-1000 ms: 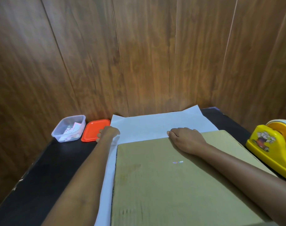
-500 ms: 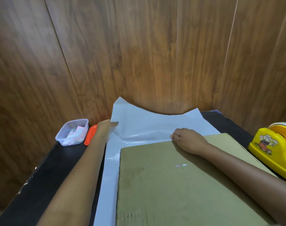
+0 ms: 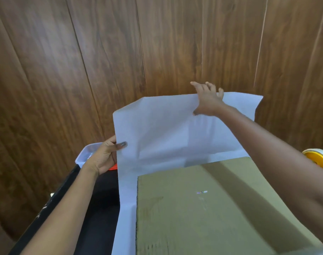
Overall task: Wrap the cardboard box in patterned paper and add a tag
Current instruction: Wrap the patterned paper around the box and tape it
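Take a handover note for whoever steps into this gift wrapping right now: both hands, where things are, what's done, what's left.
Left hand: pinches the left edge of the wrapping paper.
Right hand: grips the paper's top edge.
Cardboard box: lies flat on the paper, on the black table; the far flap stands raised behind it, white side facing you.
Yellow tape dispenser: at the right edge. Clear plastic container: behind the left hand.
Done: box placed on the paper, far flap up.
Left: fold the flap over the box, tape it, wrap the other sides, add the tag.
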Demonstrator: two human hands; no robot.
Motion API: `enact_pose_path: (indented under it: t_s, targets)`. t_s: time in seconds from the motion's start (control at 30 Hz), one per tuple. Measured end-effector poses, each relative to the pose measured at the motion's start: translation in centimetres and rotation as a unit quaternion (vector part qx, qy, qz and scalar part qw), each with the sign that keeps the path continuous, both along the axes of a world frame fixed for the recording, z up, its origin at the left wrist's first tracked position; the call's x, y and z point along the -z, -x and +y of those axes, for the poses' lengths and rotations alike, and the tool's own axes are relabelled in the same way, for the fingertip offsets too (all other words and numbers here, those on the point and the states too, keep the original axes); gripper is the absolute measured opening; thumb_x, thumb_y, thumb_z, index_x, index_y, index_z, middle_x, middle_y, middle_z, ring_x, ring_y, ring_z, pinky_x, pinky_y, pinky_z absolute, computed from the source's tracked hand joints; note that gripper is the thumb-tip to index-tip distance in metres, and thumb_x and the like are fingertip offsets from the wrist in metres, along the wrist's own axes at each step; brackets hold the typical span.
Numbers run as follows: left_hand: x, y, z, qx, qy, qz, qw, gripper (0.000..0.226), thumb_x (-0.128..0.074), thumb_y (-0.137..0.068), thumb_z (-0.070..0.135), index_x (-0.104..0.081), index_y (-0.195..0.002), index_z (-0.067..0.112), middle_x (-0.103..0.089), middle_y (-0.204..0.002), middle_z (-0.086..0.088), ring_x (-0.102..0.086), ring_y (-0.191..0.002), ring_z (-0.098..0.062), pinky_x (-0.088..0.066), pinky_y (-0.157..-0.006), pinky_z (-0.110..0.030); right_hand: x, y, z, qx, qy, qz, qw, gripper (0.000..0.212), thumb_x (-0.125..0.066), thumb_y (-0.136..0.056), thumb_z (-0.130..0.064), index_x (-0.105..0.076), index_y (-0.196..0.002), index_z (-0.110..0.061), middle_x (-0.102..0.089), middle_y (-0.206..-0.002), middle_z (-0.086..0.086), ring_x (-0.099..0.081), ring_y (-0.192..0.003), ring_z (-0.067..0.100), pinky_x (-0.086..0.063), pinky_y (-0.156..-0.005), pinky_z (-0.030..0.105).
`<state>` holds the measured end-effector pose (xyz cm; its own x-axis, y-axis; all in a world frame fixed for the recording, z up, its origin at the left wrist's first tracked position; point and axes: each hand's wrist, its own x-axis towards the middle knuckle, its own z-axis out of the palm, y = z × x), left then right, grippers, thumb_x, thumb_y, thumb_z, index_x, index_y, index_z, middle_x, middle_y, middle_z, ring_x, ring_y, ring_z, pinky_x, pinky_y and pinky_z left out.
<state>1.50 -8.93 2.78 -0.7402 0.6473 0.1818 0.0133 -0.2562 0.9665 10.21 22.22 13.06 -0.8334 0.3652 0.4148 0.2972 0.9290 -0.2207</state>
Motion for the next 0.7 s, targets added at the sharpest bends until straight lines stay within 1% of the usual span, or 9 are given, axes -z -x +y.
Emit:
enact_pose_path:
  t_s: [0.1, 0.17, 0.23, 0.37, 0.43, 0.5, 0.6, 0.63, 0.7]
  targets:
    - [0.1, -0.5, -0.8, -0.025, -0.003, -0.009, 1.000, 0.082, -0.093, -0.042, 0.031, -0.063, -0.116, 0.011, -0.069, -0.112, -0.008, -0.068, -0.095, -0.024, -0.058, -0.073, -0.033, -2.1, -2.2, 0.0, -0.003, -0.023, -0.022, 0.999, 0.031, -0.068, -0.080, -0.022, -0.061, -0.109, -0.015, -0.064, -0.104, 0.006, -0.046, -0.120, 0.028, -0.017, -0.108, 0.045]
    - [0.3, -1.1, -0.5, -0.091, -0.018, 0.003, 0.996, 0.059, -0.085, -0.060, 0.025, -0.062, -0.113, 0.011, -0.069, -0.112, -0.007, -0.063, -0.102, -0.030, -0.057, -0.074, -0.031, -2.6, -4.4, -0.3, -0.024, -0.019, -0.022, 0.999, 0.025, -0.067, -0.083, -0.021, -0.066, -0.103, -0.007, -0.067, -0.106, 0.010, -0.055, -0.111, 0.030, -0.030, -0.100, 0.039]
    - [0.7, -2.7, 0.3, -0.247, -0.011, 0.049, 0.968, 0.034, -0.069, -0.081, 0.016, -0.058, -0.113, 0.013, -0.066, -0.111, -0.001, -0.058, -0.110, -0.031, -0.051, -0.080, -0.031, -2.4, -6.9, -1.4, -0.031, -0.015, -0.012, 0.999, 0.032, -0.065, -0.085, -0.023, -0.064, -0.111, -0.003, -0.065, -0.118, 0.011, -0.056, -0.110, 0.031, -0.042, -0.094, 0.038]
    - [1.1, -8.5, 0.2, -0.467, -0.078, 0.159, 0.866, 0.057, -0.069, -0.078, 0.020, -0.043, -0.129, 0.014, -0.044, -0.128, 0.004, -0.044, -0.123, -0.015, -0.039, -0.105, -0.033, 0.1, -12.0, -3.4, -0.043, -0.050, 0.035, 0.997, 0.026, -0.060, -0.090, -0.026, -0.066, -0.108, -0.009, -0.066, -0.117, 0.009, -0.057, -0.109, 0.030, -0.048, -0.088, 0.039]
    - [0.9, -11.6, -0.8, -0.507, -0.068, 0.317, 0.799, 0.067, -0.066, -0.073, 0.025, -0.039, -0.131, 0.005, -0.036, -0.133, -0.004, -0.037, -0.128, -0.018, -0.033, -0.106, -0.023, 1.7, -14.5, -4.3, -0.056, -0.059, 0.057, 0.995, 0.019, -0.057, -0.090, -0.023, -0.067, -0.096, -0.008, -0.069, -0.102, 0.009, -0.059, -0.100, 0.030, -0.046, -0.075, 0.033]
    - [0.0, -14.5, -1.3, -0.503, -0.018, 0.498, 0.706, 0.064, -0.064, -0.075, 0.020, -0.038, -0.130, 0.000, -0.033, -0.137, -0.008, -0.031, -0.132, -0.028, -0.030, -0.109, -0.031, 3.1, -16.6, -5.0, -0.063, -0.080, 0.074, 0.992, 0.016, -0.055, -0.090, -0.021, -0.064, -0.086, -0.009, -0.066, -0.089, 0.006, -0.058, -0.092, 0.026, -0.038, -0.065, 0.030]
    - [-1.4, -19.7, -1.0, -0.419, 0.065, 0.689, 0.588, 0.052, -0.061, -0.080, 0.023, -0.041, -0.126, 0.007, -0.035, -0.139, -0.001, -0.024, -0.138, -0.023, -0.022, -0.112, -0.036, 5.4, -19.7, -5.6, -0.076, -0.120, 0.090, 0.986, 0.016, -0.052, -0.090, -0.021, -0.064, -0.085, -0.013, -0.064, -0.089, -0.001, -0.055, -0.094, 0.020, -0.038, -0.066, 0.030]
    - [-1.7, -21.1, -0.5, -0.386, 0.091, 0.725, 0.564, 0.050, -0.061, -0.081, 0.024, -0.043, -0.124, 0.008, -0.038, -0.138, -0.007, -0.025, -0.138, -0.025, -0.022, -0.111, -0.040, 6.2, -20.4, -5.7, -0.082, -0.130, 0.101, 0.983, 0.016, -0.053, -0.090, -0.021, -0.065, -0.083, -0.014, -0.064, -0.088, -0.003, -0.055, -0.093, 0.019, -0.038, -0.063, 0.030]
    - [-1.9, -23.4, 1.0, -0.317, 0.133, 0.755, 0.559, 0.049, -0.060, -0.081, 0.029, -0.048, -0.124, 0.008, -0.045, -0.137, -0.014, -0.032, -0.135, -0.031, -0.027, -0.108, -0.047, 7.8, -21.8, -6.0, -0.104, -0.154, 0.119, 0.975, 0.011, -0.060, -0.084, -0.015, -0.065, -0.074, -0.015, -0.064, -0.076, -0.004, -0.059, -0.082, 0.021, -0.032, -0.052, 0.025]
